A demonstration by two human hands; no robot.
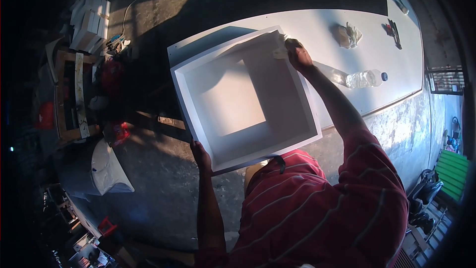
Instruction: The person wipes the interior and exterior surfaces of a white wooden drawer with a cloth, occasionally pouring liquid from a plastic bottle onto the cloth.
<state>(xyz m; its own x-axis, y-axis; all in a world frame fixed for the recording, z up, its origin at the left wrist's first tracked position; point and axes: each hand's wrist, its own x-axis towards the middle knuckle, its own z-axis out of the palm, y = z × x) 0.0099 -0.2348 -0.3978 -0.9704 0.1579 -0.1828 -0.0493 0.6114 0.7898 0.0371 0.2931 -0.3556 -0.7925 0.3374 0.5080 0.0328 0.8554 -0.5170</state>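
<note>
A white open-topped square box (pixel 233 100) rests tilted on the near edge of a long white panel (pixel 377 49). My left hand (pixel 201 155) grips the box's near left corner from outside. My right hand (pixel 297 54) presses a small pale rag or sanding pad (pixel 280 49) against the box's far right corner. Sunlight falls as a bright patch on the box's floor.
On the panel lie a clear plastic bottle (pixel 364 78), a crumpled cloth (pixel 347 34) and a dark tool (pixel 391 30). Left of the box stand a wooden frame (pixel 74 94), stacked white boards (pixel 89 22) and a white sack (pixel 109 168). The floor is bare concrete.
</note>
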